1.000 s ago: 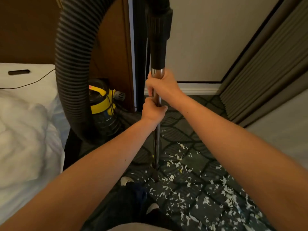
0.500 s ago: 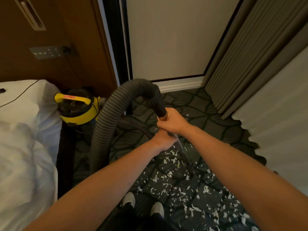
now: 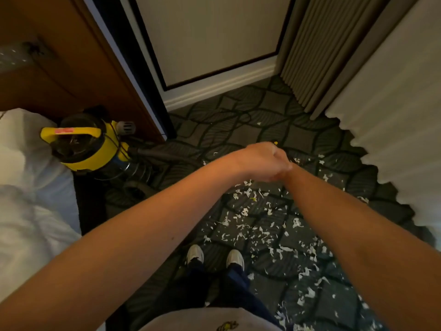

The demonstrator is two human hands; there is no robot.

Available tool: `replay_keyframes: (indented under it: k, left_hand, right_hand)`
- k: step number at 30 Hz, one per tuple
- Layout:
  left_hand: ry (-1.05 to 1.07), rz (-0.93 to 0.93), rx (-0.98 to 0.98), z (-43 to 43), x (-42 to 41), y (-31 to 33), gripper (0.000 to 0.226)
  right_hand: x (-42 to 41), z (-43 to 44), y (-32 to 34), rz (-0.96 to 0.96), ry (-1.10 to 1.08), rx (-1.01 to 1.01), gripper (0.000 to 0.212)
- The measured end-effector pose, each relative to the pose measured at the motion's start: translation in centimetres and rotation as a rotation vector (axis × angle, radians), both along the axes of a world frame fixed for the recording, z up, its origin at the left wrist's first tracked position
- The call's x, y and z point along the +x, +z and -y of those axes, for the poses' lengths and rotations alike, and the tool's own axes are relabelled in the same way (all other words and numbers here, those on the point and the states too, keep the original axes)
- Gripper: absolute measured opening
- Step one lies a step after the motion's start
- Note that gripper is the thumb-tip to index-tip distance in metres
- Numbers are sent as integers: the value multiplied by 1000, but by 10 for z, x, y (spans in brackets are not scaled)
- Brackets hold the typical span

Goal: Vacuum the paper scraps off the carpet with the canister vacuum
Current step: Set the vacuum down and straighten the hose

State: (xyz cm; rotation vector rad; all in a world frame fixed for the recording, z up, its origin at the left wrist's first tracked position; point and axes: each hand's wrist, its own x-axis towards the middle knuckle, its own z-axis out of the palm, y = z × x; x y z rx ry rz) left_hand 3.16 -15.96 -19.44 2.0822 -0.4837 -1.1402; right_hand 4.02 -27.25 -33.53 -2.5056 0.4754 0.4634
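White paper scraps [image 3: 253,225] lie scattered over the dark patterned carpet [image 3: 238,130], in front of my shoes and off to the right. The yellow canister vacuum [image 3: 88,149] stands at the left beside the bed, and its dark hose [image 3: 145,152] runs along the floor toward my hands. Both arms reach forward and meet above the scraps. My left hand [image 3: 262,161] is curled into a fist. It covers the wand and most of my right hand [image 3: 290,175], of which only the wrist end shows. A small yellow piece [image 3: 275,142] peeks out just beyond the fist.
A white bed [image 3: 28,211] fills the left side. A wooden panel [image 3: 59,68] rises behind the canister. White curtains [image 3: 393,139] and pleated grey drapes [image 3: 317,51] hang on the right. The wall's white baseboard [image 3: 222,84] runs ahead. My shoes [image 3: 214,256] stand on the carpet.
The wand and hose, held upright a second ago, have swung down and forward. My hands have moved out over the scraps, and the hose now lies on the floor.
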Motion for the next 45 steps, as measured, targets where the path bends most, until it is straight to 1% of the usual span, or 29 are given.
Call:
replay_keyframes:
  k: [1,2,3,4,5,6,7,8,10,12,14,15,16,17,18,19,20,21,22,23,25,28,31,33,36,40,41,43,45]
  left_hand:
    - [44,29,-25,4,4,4,12]
    - [77,108,-49,9,8,7,7]
    - [87,198,-53,12,16,5,6]
    - [75,265,-9,15,24,-3,9]
    - [58,292,79,13,33,-14,17]
    - [28,294,187,12,37,-23,28]
    - [9,236,269,10,39,-35,36]
    - [-6,122,328,8,39,-47,40]
    - [12,-131,375,4,31,-64,32]
    - [-2,-227,420,2,24,-78,23]
    - [-15,-247,450,-1,21,-88,20]
    - [-1,-258,447,-2,21,-92,19]
    - [20,-271,434,-3,23,-95,18]
    - [32,-279,428,-6,24,-96,15]
    - [31,-282,428,-9,26,-99,13]
    - [12,-287,435,-12,27,-102,13]
    - [-15,-296,447,-16,27,-106,14]
    - [-38,-310,461,-20,27,-110,16]
    - [-52,-324,467,-26,27,-112,16]
    - [-56,-336,461,-31,28,-117,15]
    - [-61,-338,444,-46,35,-125,19]
    - [-111,-283,426,-77,60,-136,24]
    - [-75,-277,362,-122,97,-144,25]
    - [-9,-262,309,-159,123,-147,26]
    - [72,-258,258,-220,159,-151,14]
    - [151,-278,269,-284,201,-169,18]
    - [174,-273,273,-295,209,-174,19]
    - [221,-270,270,-318,225,-183,23]
    - [257,-273,257,-337,238,-190,22]
  right_hand:
    - [-3,3,-9,40,35,-21,54]
    - [-5,5,-13,48,84,-17,54]
    - [-9,4,-6,-48,70,22,47]
    - [-13,5,-8,-85,121,-86,37]
    - [-16,5,-9,-92,157,-180,31]
    - [-20,7,-11,-112,192,-205,30]
    - [-24,5,-16,-135,190,-189,33]
    - [-26,4,-23,-156,174,-173,36]
    - [-35,0,-35,-186,186,-130,37]
    - [-46,-7,-46,-220,183,-89,38]
    - [-55,-14,-62,-208,118,-4,40]
    - [-59,-19,-68,-197,33,69,44]
    - [-62,-23,-73,-187,-110,162,51]
    - [-63,-27,-73,-149,-334,288,56]
    - [-63,-32,-70,-126,-642,454,56]
    - [-61,-36,-66,-113,-968,677,48]
    - [-58,-39,-63,-143,-1214,932,37]
    - [-55,-43,-61,-190,-1357,1169,29]
    - [-53,-48,-61,-243,-1426,1305,33]
    - [-50,-55,-65,-302,-1450,1336,39]
    - [-38,-76,-75,-389,-1400,1185,39]
    - [-14,-110,-88,-350,-1301,922,24]
    - [11,-154,-88,-268,-1320,819,7]
    - [25,-185,-85,-247,-1326,754,2]
    - [52,-231,-79,-214,-1367,777,12]
    - [103,-287,-83,-182,-1383,854,18]
    - [115,-301,-87,-185,-1383,859,18]
    - [140,-333,-91,-191,-1398,867,9]
    - [160,-364,-93,-208,-1393,868,5]
